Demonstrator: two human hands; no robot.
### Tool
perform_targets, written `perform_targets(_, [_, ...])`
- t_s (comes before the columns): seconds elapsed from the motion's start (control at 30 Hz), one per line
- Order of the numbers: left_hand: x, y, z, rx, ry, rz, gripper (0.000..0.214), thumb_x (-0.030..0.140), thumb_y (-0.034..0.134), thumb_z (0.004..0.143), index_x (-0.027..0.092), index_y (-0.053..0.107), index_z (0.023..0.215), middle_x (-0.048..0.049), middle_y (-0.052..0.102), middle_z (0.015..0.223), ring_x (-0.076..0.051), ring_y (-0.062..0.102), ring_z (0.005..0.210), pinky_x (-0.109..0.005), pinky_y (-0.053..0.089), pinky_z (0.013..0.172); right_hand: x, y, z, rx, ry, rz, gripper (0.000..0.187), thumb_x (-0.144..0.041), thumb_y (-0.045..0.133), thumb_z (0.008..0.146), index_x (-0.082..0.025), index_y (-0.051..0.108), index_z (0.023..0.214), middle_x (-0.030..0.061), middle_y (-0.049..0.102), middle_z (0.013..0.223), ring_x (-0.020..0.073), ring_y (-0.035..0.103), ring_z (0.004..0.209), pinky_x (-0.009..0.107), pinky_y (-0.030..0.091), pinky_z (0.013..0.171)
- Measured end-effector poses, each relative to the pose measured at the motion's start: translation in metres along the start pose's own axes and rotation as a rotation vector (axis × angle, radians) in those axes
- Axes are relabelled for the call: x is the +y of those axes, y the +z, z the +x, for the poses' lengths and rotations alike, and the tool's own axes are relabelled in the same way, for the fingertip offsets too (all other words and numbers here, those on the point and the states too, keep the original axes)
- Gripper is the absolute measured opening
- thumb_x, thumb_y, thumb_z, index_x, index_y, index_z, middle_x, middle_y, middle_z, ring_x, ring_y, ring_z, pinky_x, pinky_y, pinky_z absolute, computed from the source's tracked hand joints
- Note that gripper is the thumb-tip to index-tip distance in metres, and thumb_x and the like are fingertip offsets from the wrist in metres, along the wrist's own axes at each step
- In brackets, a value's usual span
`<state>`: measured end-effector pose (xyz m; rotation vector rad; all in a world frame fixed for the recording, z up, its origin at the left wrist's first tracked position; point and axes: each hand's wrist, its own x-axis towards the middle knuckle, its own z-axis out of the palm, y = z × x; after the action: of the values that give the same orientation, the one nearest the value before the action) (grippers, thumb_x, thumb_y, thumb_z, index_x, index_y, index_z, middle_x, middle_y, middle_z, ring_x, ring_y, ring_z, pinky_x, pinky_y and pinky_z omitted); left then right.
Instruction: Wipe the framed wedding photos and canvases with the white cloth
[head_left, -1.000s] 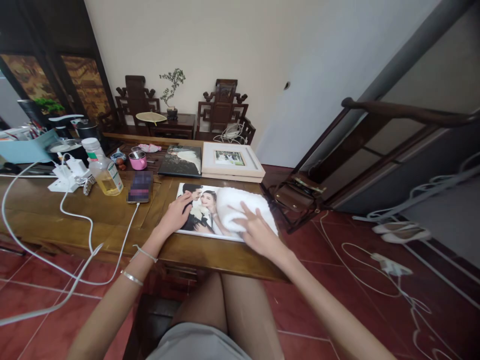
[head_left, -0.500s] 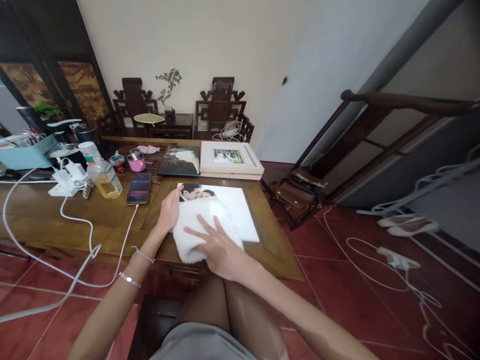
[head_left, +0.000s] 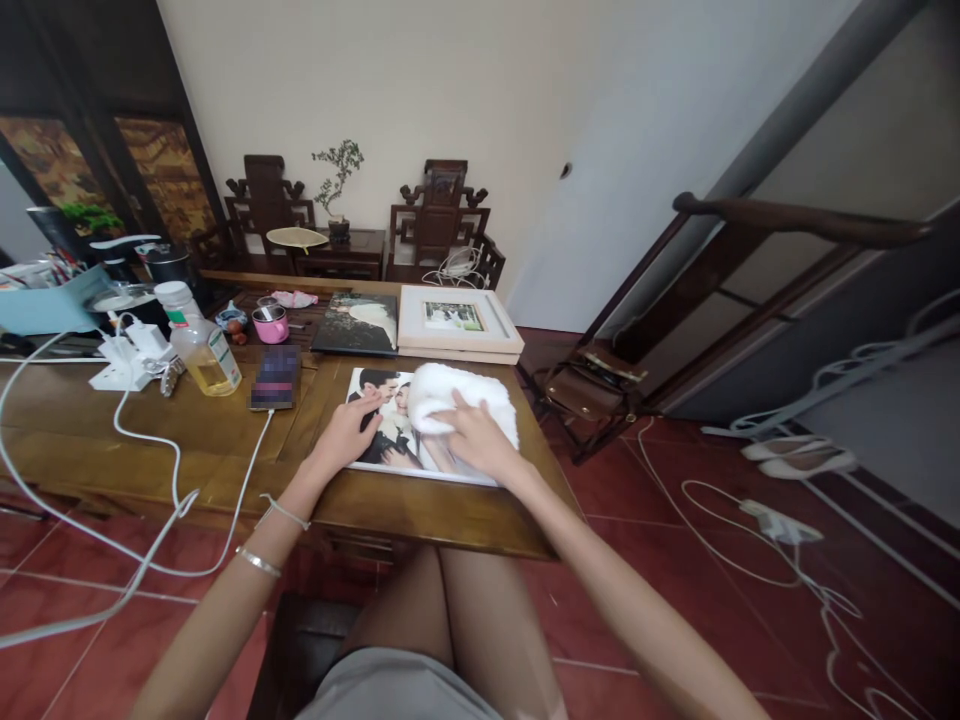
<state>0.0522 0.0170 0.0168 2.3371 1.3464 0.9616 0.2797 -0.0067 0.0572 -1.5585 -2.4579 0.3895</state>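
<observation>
A glossy photo panel [head_left: 382, 440] of a couple lies flat near the front edge of the wooden table. My left hand [head_left: 346, 432] rests on its left edge, fingers stretched over the picture and holding nothing. On the panel's right half sits a fluffy white towel [head_left: 465, 385], bunched into a thick pad. My right hand [head_left: 484, 440] has hold of the towel and presses it down, fingers partly spread over it. The towel hides the panel's upper right part.
Behind the panel lie a dark photo panel [head_left: 358, 322] and stacked pale frames [head_left: 459, 345]. To the left are a phone [head_left: 274, 378] on a white cable, a bottle [head_left: 202, 350], a pink cup [head_left: 271, 323] and a power strip [head_left: 124, 370]. A wooden chair [head_left: 795, 225] stands right.
My right hand has slid the towel right and away from me across the panel, uncovering the couple on the left. My left hand has shifted slightly inward onto the picture.
</observation>
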Motion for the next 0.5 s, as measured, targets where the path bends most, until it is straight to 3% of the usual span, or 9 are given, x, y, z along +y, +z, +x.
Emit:
perform_targets(0.13, [0.004,-0.004,0.001,-0.001,0.005,-0.013,0.032,0.025,0.048,0.089,0.018,0.067,0.114,-0.0084,0.066,0.123,-0.025,0.060,0.116,-0.039,0.044,0.103,-0.036,0.003,0.067,0.013,-0.079,0.070,0.060,-0.007,0.038,0.074,-0.028,0.061,0.125,0.0042,0.059,0.133,0.0365,0.031,0.137,0.073,0.017,0.102])
perform_targets(0.27, [0.006,-0.006,0.001,-0.009,-0.031,-0.023,0.027,0.024,0.049,0.089,0.020,0.071,0.103,-0.0067,0.072,0.109,-0.025,0.066,0.103,-0.037,0.050,0.095,-0.059,0.007,0.108,0.000,-0.161,0.099,0.059,-0.008,0.041,0.073,-0.028,0.062,0.124,0.0041,0.059,0.133,0.0324,0.041,0.130,0.064,0.023,0.105])
perform_targets(0.37, [0.004,-0.005,0.002,-0.003,-0.034,-0.029,0.027,0.023,0.050,0.088,0.020,0.070,0.105,-0.0065,0.071,0.113,-0.025,0.065,0.107,-0.037,0.049,0.097,-0.053,0.008,0.110,0.005,-0.182,0.106,0.056,-0.008,0.042,0.073,-0.025,0.064,0.122,0.0036,0.059,0.133,0.0292,0.045,0.128,0.055,0.024,0.108])
perform_targets(0.5, [-0.001,-0.001,0.001,0.006,-0.023,-0.052,0.033,0.025,0.050,0.089,0.018,0.067,0.115,-0.0074,0.063,0.128,-0.023,0.056,0.123,-0.040,0.040,0.108,-0.012,0.001,0.085,0.040,-0.169,0.101,0.053,-0.006,0.043,0.073,-0.022,0.067,0.117,0.0029,0.064,0.127,0.0276,0.046,0.127,0.047,0.025,0.110])
